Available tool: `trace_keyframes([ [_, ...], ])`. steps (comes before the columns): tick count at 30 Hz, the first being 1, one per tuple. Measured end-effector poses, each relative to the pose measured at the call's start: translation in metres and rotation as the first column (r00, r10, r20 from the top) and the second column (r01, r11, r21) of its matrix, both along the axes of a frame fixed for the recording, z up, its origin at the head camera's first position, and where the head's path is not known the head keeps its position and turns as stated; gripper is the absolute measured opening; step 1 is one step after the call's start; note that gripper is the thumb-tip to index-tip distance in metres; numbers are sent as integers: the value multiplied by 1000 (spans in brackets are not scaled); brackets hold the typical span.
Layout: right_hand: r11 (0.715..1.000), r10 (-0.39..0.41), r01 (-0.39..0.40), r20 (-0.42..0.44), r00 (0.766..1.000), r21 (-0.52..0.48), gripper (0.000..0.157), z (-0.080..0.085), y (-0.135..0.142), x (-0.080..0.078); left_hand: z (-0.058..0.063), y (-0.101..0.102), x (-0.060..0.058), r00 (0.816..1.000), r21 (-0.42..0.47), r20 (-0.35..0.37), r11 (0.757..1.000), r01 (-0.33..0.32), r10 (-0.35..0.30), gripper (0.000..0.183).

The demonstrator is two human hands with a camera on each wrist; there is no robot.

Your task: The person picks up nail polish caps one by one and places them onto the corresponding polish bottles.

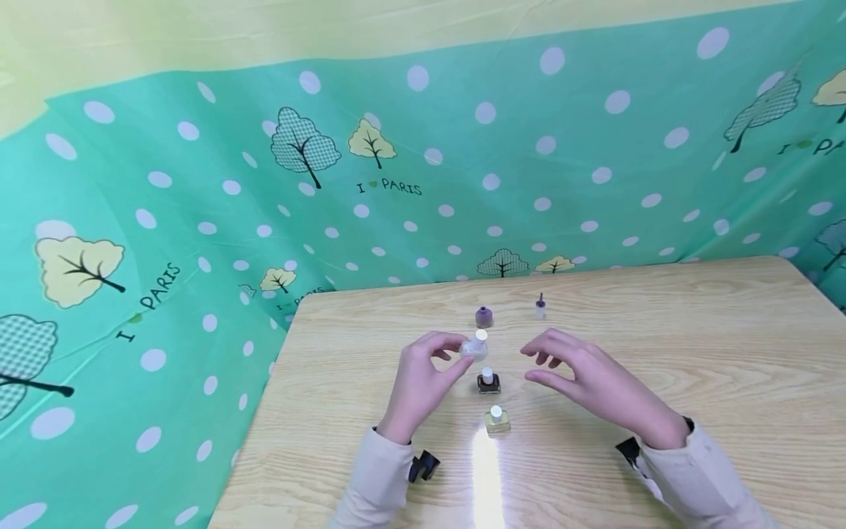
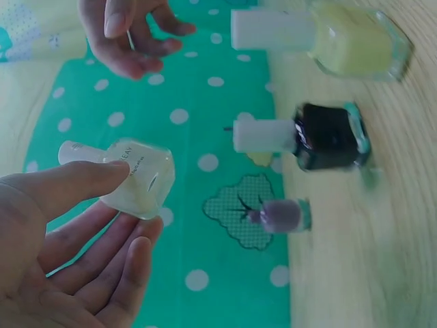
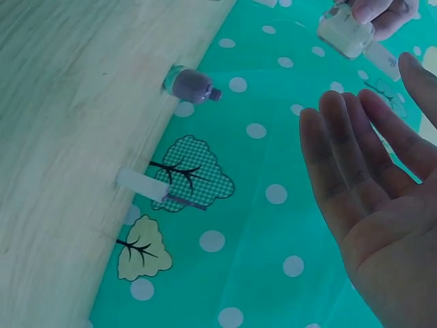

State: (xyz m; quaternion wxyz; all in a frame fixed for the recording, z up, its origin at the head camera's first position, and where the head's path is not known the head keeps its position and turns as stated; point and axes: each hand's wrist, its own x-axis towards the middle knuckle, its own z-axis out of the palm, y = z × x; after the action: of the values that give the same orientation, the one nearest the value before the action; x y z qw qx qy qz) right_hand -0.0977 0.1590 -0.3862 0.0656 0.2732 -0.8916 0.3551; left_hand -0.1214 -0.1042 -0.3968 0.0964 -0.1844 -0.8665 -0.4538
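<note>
My left hand [image 1: 423,378] pinches a pale, whitish nail polish bottle [image 2: 140,179] between thumb and fingers, lifted above the table, with its white cap on. To its right, my right hand [image 1: 591,373] hovers with relaxed fingers and holds nothing. Beyond the held bottle stands a purple nail polish bottle [image 1: 484,318] without a cap, its neck bare. A white cap [image 1: 540,311] stands to the right of it, its purple-coated brush pointing up. Nearer to me stand a black nail polish bottle [image 1: 489,383] and a pale yellow one [image 1: 497,421], both capped.
The bottles stand in a rough line on a light wood-grain table [image 1: 694,330]. A green dotted cloth [image 1: 449,184] with printed trees hangs behind the table and along its left side. A bright light reflection lies on the near tabletop.
</note>
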Motion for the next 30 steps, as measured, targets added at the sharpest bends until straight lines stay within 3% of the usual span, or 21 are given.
trace_keyframes([
  [15, 998, -40, 34, 99, 994, 60, 33, -17, 11, -8, -30, -10, -18, 990, -12, 132, 999, -49, 50, 24],
  [23, 997, -41, 32, 145, 989, 65, 31, -28, 14, -13, -45, -12, -25, 959, 1, 276, 998, -64, 62, 26],
  [30, 998, -25, 13, 171, 985, 67, 31, -35, 18, -15, -56, -11, -30, 949, -2, 312, 999, -46, 44, 25],
])
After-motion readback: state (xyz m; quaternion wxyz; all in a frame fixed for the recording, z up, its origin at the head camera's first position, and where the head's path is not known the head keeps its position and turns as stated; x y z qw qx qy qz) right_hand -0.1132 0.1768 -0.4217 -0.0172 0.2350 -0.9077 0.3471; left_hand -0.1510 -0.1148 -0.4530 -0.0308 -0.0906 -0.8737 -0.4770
